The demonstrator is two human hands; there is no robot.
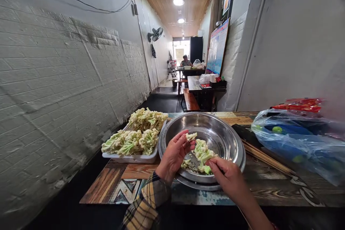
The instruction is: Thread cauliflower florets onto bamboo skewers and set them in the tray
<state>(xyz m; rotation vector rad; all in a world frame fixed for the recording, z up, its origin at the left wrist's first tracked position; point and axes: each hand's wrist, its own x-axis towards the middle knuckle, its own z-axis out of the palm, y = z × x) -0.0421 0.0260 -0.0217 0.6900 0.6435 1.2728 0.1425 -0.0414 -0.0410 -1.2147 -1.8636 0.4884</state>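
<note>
My left hand (174, 155) pinches a small cauliflower floret (191, 136) over a large steel bowl (226, 133). My right hand (228, 175) rests at the bowl's near rim, fingers closed against the cauliflower pieces (202, 152) lying in the bowl; a thin skewer may be in it, but I cannot make it out. Left of the bowl a white tray (134, 158) is piled with skewered cauliflower (134, 133).
A bundle of bamboo skewers (265, 160) lies right of the bowl. A blue plastic bag (299, 140) with green fruit fills the right side of the table. A brick wall runs along the left. A person sits at a far table (185, 61) down the corridor.
</note>
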